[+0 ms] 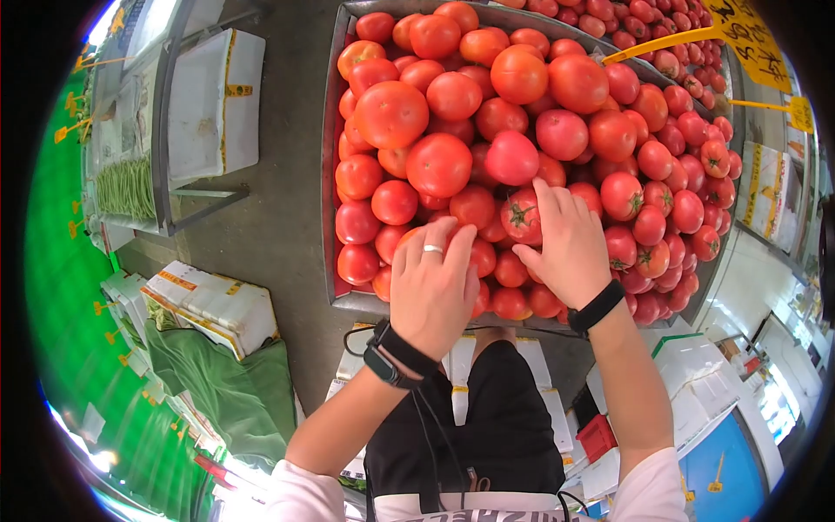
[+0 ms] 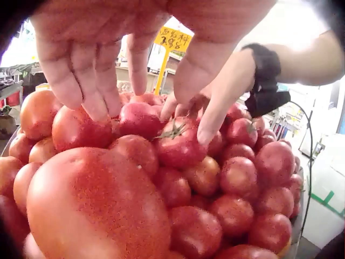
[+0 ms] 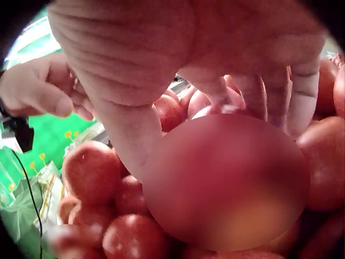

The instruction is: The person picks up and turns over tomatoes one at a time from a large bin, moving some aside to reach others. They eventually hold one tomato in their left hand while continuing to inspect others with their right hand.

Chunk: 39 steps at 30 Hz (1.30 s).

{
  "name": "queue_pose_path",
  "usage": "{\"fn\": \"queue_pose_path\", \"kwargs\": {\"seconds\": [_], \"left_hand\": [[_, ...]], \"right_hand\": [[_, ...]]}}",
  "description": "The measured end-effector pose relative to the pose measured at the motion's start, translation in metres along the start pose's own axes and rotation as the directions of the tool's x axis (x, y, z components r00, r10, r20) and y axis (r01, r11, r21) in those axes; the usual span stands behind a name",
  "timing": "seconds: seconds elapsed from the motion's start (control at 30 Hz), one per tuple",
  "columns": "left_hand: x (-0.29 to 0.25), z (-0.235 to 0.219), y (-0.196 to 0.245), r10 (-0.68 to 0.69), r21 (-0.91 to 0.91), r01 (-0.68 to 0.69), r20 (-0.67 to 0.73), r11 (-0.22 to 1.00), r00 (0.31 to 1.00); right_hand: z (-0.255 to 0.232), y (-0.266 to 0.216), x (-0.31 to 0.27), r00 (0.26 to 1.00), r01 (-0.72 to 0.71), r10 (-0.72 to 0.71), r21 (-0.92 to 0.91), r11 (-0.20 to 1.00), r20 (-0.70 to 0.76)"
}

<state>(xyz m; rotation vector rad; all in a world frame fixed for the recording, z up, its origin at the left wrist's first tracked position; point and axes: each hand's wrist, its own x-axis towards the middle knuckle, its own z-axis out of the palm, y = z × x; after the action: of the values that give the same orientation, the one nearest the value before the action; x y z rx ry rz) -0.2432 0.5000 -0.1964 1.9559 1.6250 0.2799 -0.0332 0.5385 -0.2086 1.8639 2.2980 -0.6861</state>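
Tomatoes (image 1: 394, 202) lie heaped in a metal-edged bin (image 1: 331, 191). My right hand (image 1: 570, 248) holds a tomato with a green stem (image 1: 520, 219), thumb on its near side and fingers over its far right. In the left wrist view the thumb's tip lies against that stemmed tomato (image 2: 180, 148). The right wrist view has a blurred red tomato (image 3: 226, 183) beneath the palm. My left hand (image 1: 430, 283), a ring on one finger, hovers palm down over the near tomatoes, fingers loosely bent and holding nothing. A large tomato (image 2: 97, 205) sits close below it.
Smaller tomatoes (image 1: 687, 204) fill the bin's right side. A yellow price sign (image 1: 752, 43) leans over the far right corner. White foam boxes (image 1: 213, 300) and a green cloth (image 1: 226, 383) are at left. Thin black cables (image 1: 435, 435) hang from my wrists.
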Motion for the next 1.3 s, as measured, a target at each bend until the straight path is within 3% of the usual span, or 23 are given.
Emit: {"fn": "queue_pose_path", "kwargs": {"seconds": [0.07,0.27,0.37,0.43,0.5,0.6,0.63,0.77,0.87,0.93,1.03,1.17,1.27,1.3], "left_hand": [[-0.01,-0.006,0.006,0.023,-0.099,-0.022,0.006,0.995,1.0],[-0.041,0.0,0.013,0.049,-0.253,-0.022,0.1,0.967,0.994],[-0.05,0.005,0.014,-0.004,-0.34,0.055,0.148,0.939,0.989],[-0.053,0.01,0.015,-0.049,-0.415,0.11,0.155,0.903,0.987],[-0.058,0.017,0.014,-0.084,-0.493,0.159,0.171,0.855,0.982],[-0.061,0.028,0.014,-0.11,-0.585,0.199,0.184,0.786,0.977],[-0.059,0.029,0.015,-0.115,-0.598,0.197,0.173,0.777,0.978],[-0.053,0.035,0.01,-0.129,-0.565,0.205,0.172,0.799,0.977],[-0.052,0.038,0.014,-0.214,-0.535,0.29,0.201,0.793,0.956],[-0.051,0.04,0.014,-0.13,-0.464,0.183,0.143,0.867,0.981],[-0.042,0.037,0.021,-0.037,-0.254,0.074,0.144,0.964,0.989],[-0.023,0.036,0.028,0.03,0.032,-0.035,0.162,0.999,0.986],[-0.011,0.052,0.026,0.074,0.103,-0.089,0.14,0.991,0.987],[-0.01,0.058,0.025,0.082,0.131,-0.104,0.164,0.986,0.983]], "right_hand": [[0.009,0.002,-0.004,1.0,0.023,-0.023,-0.056,0.998,-0.006],[0.014,0.004,-0.003,1.0,-0.008,0.008,0.013,1.0,-0.024],[0.012,0.0,-0.017,0.997,-0.017,0.032,0.198,0.98,-0.073],[0.007,-0.007,-0.03,0.995,-0.09,0.096,0.471,0.877,0.011],[0.011,-0.011,-0.05,0.979,-0.204,0.153,0.692,0.693,0.135],[0.017,-0.013,-0.068,0.87,-0.484,0.114,0.785,0.387,0.48],[0.024,-0.016,-0.072,0.881,-0.462,0.082,0.811,0.359,0.466],[0.024,-0.011,-0.068,0.896,-0.391,0.0,0.788,0.475,0.445],[-0.008,-0.009,-0.029,0.986,-0.166,0.128,0.679,0.715,0.107],[0.004,0.005,0.002,0.951,0.079,0.077,0.475,0.876,-0.3],[0.016,0.009,0.043,0.902,0.13,0.014,0.302,0.944,-0.431],[0.029,0.001,0.069,0.96,0.026,0.022,0.167,0.986,-0.279],[0.025,-0.007,0.074,0.974,-0.035,0.047,0.057,0.998,-0.223],[0.026,-0.005,0.074,0.974,-0.023,0.045,0.1,0.995,-0.223]]}}
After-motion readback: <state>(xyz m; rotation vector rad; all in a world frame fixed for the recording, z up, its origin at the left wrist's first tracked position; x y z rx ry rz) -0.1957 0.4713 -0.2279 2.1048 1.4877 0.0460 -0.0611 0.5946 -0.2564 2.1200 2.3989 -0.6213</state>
